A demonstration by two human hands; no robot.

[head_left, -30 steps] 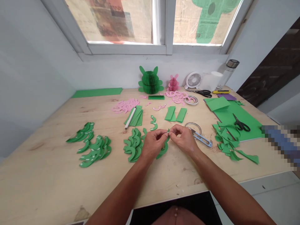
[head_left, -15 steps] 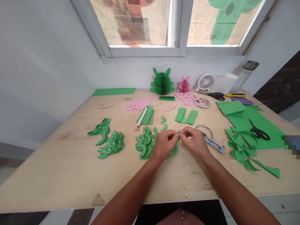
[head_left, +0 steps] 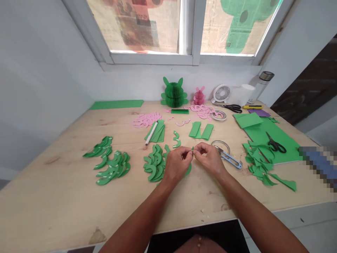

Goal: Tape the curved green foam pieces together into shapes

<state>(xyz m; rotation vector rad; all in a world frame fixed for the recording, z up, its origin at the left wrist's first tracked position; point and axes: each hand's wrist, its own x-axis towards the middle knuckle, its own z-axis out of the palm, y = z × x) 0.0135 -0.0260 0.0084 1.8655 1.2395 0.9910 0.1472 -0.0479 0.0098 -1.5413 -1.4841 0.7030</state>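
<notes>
My left hand [head_left: 178,163] and my right hand [head_left: 209,158] meet above the table, both pinching a small green paper piece [head_left: 192,149] between their fingertips. Most of that piece is hidden by the fingers. Curved green paper cutouts [head_left: 155,163] lie in a heap beside my left hand. Farther left sit more curved green pieces [head_left: 118,165] with pale strips on them. One wavy green cutout [head_left: 176,139] rests just beyond my hands. A roll of tape [head_left: 221,144] and a blue cutter [head_left: 231,160] lie right of my right hand.
Green scraps [head_left: 259,163] and black scissors [head_left: 276,143] are at the right, by a green sheet [head_left: 285,149]. Behind stand a green paper figure [head_left: 174,95], a pink one [head_left: 199,97], a fan [head_left: 221,93] and a bottle [head_left: 262,86]. Pink cutouts [head_left: 147,120] and a white pen [head_left: 151,133] lie mid-table.
The whole view has shifted, so the table's objects appear farther left. My hands remain together at the small green piece, with little change in their grip.
</notes>
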